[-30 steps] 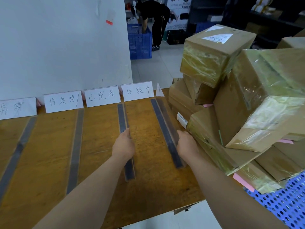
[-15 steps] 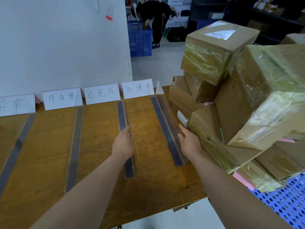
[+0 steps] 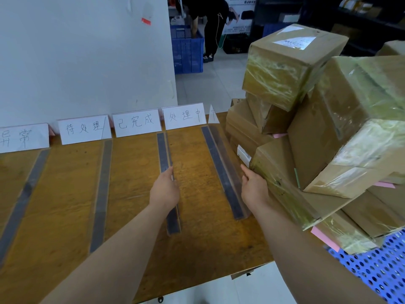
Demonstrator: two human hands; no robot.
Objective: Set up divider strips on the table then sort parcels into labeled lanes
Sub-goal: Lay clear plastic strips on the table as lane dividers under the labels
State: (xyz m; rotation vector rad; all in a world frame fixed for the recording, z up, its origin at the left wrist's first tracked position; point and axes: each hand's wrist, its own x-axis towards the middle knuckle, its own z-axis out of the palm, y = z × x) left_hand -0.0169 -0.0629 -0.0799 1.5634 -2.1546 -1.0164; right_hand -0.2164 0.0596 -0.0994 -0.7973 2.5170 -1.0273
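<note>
left hand: lies on the third divider strip, about midway along it. fingers run straight along the strip toward the wall, touching it, none curled round it. thumb out of sight.
right hand: flat, thumb spread upward, fingers unbent against the left face of the tilted parcel. it presses and does not clasp.
tilted parcel: low in the parcel stack at the table's right end, just right of the fourth divider strip.
divider strips: four dark strips lie on the table, running from the wall toward me. the first divider strip and second divider strip are well left of my hands.
label cards: four white handwritten cards stand along the far edge. a small triangular card stands beside the stack.
parcels: brown, taped, heaped at angles. the near ones overhang a blue perforated bin.
background: a person bends over a blue crate.
</note>
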